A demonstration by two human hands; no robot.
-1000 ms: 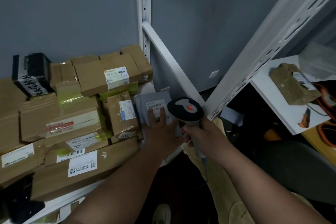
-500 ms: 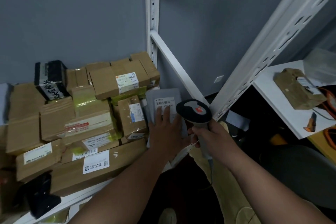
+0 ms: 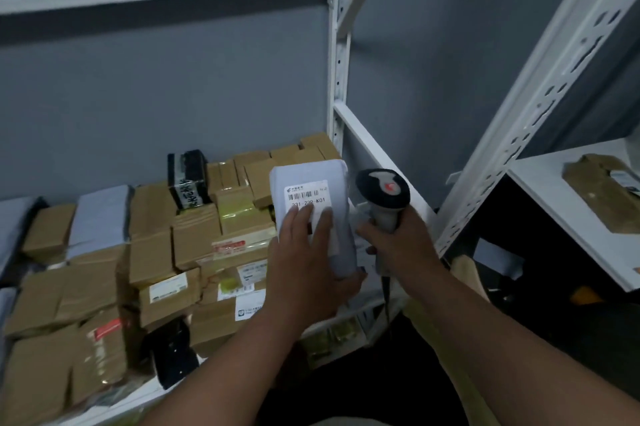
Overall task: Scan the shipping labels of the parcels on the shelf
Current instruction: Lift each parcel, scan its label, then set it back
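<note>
My left hand (image 3: 306, 261) holds a grey plastic mailer parcel (image 3: 304, 176) upright above the shelf's right end, fingers spread over the lower half of its white shipping label (image 3: 306, 197); the barcode at the label's top shows. My right hand (image 3: 398, 245) grips the handle of a grey and black barcode scanner (image 3: 384, 192) just to the right of the parcel. Several brown cardboard parcels (image 3: 194, 242) with labels lie stacked on the white shelf (image 3: 114, 405) to the left.
A black printed box (image 3: 187, 180) stands at the back of the pile. A black parcel (image 3: 173, 353) lies at the shelf's front edge. White slotted uprights (image 3: 339, 45) frame the shelf. A second white shelf (image 3: 568, 214) at right carries a taped brown parcel (image 3: 609, 190).
My left hand has lifted the grey mailer up off the pile and turned its label toward me. The scanner hand has risen alongside it, and the view has tilted upward.
</note>
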